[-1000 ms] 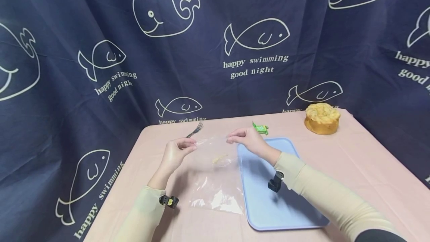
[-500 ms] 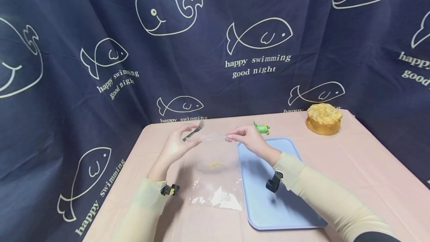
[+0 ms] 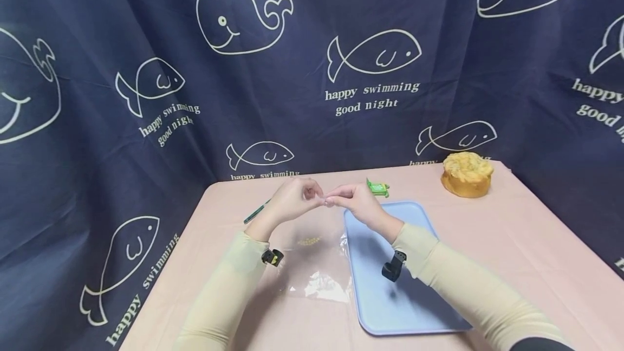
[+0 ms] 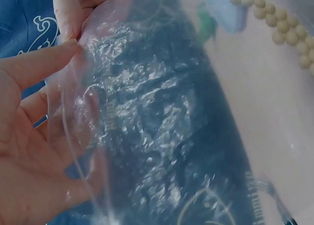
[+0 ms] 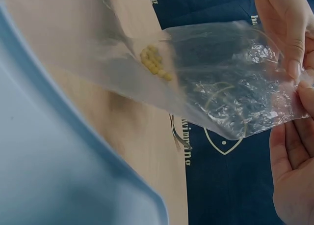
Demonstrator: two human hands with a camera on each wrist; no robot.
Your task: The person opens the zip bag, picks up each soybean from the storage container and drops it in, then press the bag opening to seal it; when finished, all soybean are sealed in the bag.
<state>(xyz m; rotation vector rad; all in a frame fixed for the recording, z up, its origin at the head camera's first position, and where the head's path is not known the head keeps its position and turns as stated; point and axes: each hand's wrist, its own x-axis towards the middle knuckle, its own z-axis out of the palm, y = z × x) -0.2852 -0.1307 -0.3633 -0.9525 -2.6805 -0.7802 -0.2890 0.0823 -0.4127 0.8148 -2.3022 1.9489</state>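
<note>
A clear plastic zip bag point(image 3: 325, 285) hangs from both hands over the table, its top edge at my fingertips. Inside it lies a string of pale yellow beads point(image 5: 156, 63). My left hand point(image 3: 293, 200) pinches the top edge right beside the fingertips of my right hand point(image 3: 359, 205), which grips the bag's right corner. In the left wrist view, the left finger point(image 4: 49, 58) meets the right hand's fingertips at the edge, and the bag's seal strip runs past the left thumb. Behind the left wrist, a dark fork point(image 3: 254, 213) is partly hidden.
A light blue tray point(image 3: 414, 297) lies under the right forearm. A green wrapped packet point(image 3: 378, 188) rests behind the right hand, and a round bread point(image 3: 468, 175) stands at the back right. A navy curtain point(image 3: 292, 96) backs the pink table point(image 3: 512, 242).
My left hand first loosened from the bag's left corner, then moved right along the top edge to meet the right hand. The right hand has stayed nearly in place.
</note>
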